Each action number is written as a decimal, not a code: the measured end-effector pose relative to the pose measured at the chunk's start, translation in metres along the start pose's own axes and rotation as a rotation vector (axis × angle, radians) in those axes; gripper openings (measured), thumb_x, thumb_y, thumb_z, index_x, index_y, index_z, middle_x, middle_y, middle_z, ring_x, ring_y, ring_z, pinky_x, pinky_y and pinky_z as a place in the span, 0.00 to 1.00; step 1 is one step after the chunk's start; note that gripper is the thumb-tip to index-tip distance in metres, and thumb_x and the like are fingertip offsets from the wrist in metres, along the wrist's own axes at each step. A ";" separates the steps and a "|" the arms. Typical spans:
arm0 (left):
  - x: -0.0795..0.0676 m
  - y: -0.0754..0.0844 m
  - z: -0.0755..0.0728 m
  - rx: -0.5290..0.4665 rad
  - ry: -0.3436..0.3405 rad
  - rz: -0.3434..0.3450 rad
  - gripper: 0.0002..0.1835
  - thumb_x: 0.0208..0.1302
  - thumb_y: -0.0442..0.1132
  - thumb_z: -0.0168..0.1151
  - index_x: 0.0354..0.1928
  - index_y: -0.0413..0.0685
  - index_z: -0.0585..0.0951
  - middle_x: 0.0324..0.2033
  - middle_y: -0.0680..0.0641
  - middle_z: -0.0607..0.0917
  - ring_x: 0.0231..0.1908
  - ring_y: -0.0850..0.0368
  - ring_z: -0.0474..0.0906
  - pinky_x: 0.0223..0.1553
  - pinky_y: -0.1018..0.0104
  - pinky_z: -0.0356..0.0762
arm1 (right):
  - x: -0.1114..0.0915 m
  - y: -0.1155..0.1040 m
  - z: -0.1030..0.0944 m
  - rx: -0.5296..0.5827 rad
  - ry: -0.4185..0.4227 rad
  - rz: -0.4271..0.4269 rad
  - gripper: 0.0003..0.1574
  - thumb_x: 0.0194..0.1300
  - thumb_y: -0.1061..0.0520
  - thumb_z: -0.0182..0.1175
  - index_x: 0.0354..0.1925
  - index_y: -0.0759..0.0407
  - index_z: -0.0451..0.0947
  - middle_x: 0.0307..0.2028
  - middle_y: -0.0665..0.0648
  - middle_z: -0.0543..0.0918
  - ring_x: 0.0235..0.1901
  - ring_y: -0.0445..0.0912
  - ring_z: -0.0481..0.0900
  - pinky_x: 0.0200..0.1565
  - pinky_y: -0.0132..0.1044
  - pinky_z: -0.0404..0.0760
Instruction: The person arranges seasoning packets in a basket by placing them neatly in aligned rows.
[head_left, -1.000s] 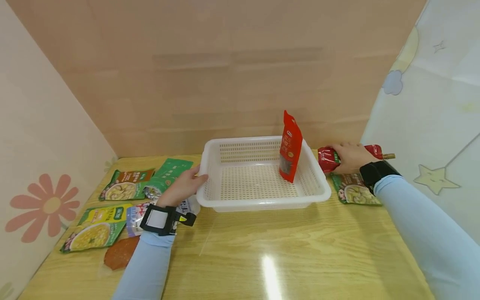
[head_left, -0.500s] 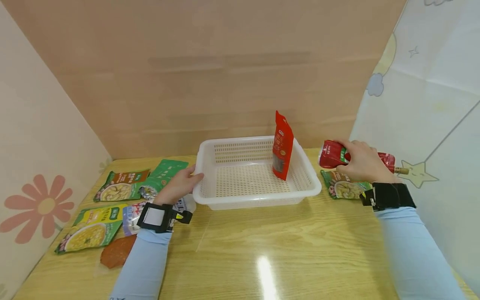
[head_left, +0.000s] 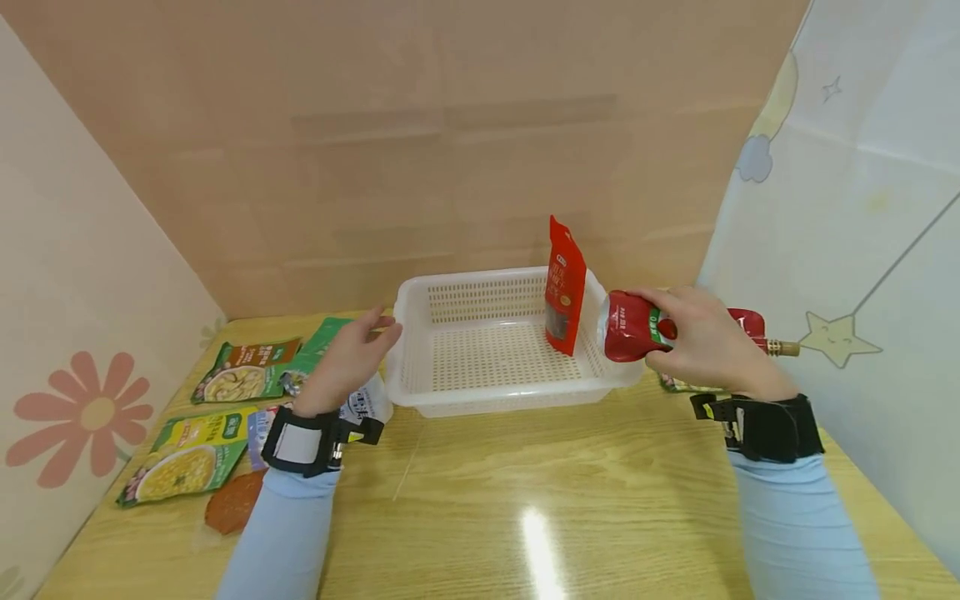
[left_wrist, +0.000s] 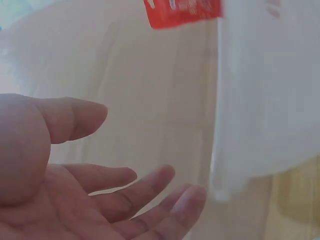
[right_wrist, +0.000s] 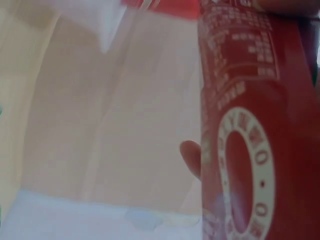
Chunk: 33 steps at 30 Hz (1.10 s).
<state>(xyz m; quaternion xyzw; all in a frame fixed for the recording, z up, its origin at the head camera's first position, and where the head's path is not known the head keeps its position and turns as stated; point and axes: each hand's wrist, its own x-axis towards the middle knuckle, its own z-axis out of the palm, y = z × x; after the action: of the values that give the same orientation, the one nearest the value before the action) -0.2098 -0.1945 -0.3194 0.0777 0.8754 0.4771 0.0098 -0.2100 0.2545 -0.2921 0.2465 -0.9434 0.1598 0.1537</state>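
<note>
Right hand (head_left: pixel 697 343) clamped on red pouch (head_left: pixel 632 327), pale lettering ring (right_wrist: pixel 266 172) only in right wrist view, left hand (head_left: pixel 351 357) relaxed, white basket (head_left: pixel 510 393) between.

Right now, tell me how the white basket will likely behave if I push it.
The white basket is probably light for its size, with slotted walls and floor. It may slide readily, as the tabletop looks smooth and glossy. The tall red packet standing inside could tip if jolted.
</note>
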 end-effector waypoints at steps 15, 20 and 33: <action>-0.024 0.049 0.061 -0.341 -0.280 0.105 0.38 0.75 0.54 0.52 0.78 0.48 0.52 0.60 0.41 0.77 0.51 0.49 0.81 0.56 0.56 0.77 | 0.010 -0.056 0.023 0.041 -0.108 -0.217 0.51 0.42 0.60 0.71 0.68 0.52 0.70 0.45 0.53 0.78 0.42 0.50 0.72 0.40 0.45 0.74; -0.030 0.054 0.087 -0.518 -0.405 0.068 0.40 0.76 0.52 0.51 0.78 0.45 0.46 0.65 0.37 0.72 0.55 0.45 0.80 0.57 0.54 0.75 | 0.012 -0.071 0.032 0.061 -0.116 -0.259 0.52 0.42 0.58 0.75 0.68 0.51 0.71 0.48 0.54 0.78 0.45 0.48 0.73 0.40 0.44 0.75; -0.034 0.059 0.111 -0.850 -0.550 -0.042 0.30 0.74 0.43 0.56 0.71 0.42 0.60 0.60 0.37 0.75 0.50 0.44 0.81 0.52 0.51 0.79 | 0.007 -0.103 0.035 0.034 -0.103 -0.363 0.51 0.40 0.53 0.75 0.66 0.50 0.73 0.39 0.47 0.73 0.37 0.41 0.67 0.41 0.42 0.69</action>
<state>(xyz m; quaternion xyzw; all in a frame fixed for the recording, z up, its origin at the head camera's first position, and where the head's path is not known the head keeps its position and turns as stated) -0.1585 -0.0756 -0.3321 0.1718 0.5701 0.7529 0.2803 -0.1704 0.1535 -0.2985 0.4233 -0.8872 0.1324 0.1272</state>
